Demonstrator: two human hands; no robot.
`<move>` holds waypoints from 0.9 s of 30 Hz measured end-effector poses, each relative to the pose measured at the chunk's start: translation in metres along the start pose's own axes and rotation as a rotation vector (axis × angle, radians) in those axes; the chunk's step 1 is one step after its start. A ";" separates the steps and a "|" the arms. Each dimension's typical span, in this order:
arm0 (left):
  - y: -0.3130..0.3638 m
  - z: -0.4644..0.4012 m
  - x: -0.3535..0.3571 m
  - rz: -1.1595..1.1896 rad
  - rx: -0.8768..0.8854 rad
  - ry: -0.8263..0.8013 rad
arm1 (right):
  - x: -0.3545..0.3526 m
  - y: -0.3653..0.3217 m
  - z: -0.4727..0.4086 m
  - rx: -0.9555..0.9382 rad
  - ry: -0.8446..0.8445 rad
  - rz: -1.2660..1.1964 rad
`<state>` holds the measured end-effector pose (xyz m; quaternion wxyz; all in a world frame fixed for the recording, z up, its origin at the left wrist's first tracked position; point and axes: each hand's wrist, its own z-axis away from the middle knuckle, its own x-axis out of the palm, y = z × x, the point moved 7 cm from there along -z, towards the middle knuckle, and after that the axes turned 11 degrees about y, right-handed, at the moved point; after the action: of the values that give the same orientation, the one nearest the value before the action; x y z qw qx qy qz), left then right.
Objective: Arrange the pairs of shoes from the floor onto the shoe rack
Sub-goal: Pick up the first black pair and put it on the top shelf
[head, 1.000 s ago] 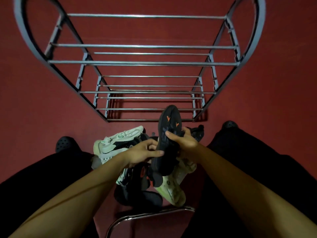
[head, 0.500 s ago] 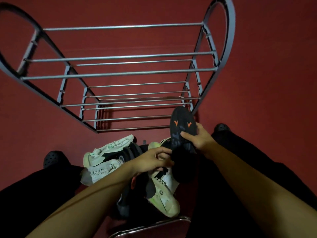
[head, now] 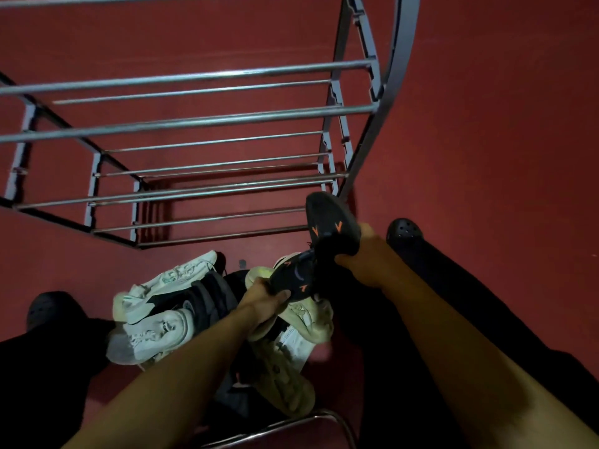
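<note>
My right hand [head: 363, 254] grips a black shoe with orange marks [head: 327, 222], its sole turned up, near the lower right corner of the metal shoe rack [head: 201, 121]. A second black shoe with orange marks [head: 293, 278] is held by my left hand [head: 262, 301] just above the pile. The pile on the red floor holds white sneakers [head: 155, 306], a dark shoe [head: 207, 296] and cream shoes [head: 291, 367]. The rack's rails hold no shoes.
My two feet in black clogs [head: 405, 230] stand either side of the pile, with dark trouser legs [head: 48, 351] beside it. A curved chrome tube [head: 291, 422] crosses the bottom edge. Red floor [head: 486, 124] surrounds the rack.
The view swung left, so the rack sits further right and closer. My right hand carried its black shoe toward the rack's right corner. My left hand has lifted a second black shoe from the pile.
</note>
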<state>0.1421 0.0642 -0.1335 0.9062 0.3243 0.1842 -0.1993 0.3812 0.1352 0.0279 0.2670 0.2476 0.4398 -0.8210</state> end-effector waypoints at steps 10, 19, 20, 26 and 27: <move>0.033 -0.006 -0.022 0.145 0.112 0.213 | -0.011 0.000 -0.011 -0.021 0.002 -0.009; 0.080 0.078 -0.149 0.201 0.390 0.132 | 0.011 -0.046 0.020 0.055 -0.189 -0.304; 0.084 0.090 -0.165 0.226 0.408 0.157 | 0.014 -0.057 0.029 0.053 -0.236 -0.348; 0.097 0.150 -0.240 0.336 0.458 0.227 | 0.046 -0.121 0.102 0.036 -0.470 -0.596; 0.097 0.161 -0.250 0.359 0.451 0.240 | 0.050 -0.129 0.114 0.026 -0.461 -0.591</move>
<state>0.0086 0.0873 0.1479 0.8038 0.5658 0.1809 -0.0323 0.2403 0.0873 0.1279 0.1073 -0.0782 0.4103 -0.9022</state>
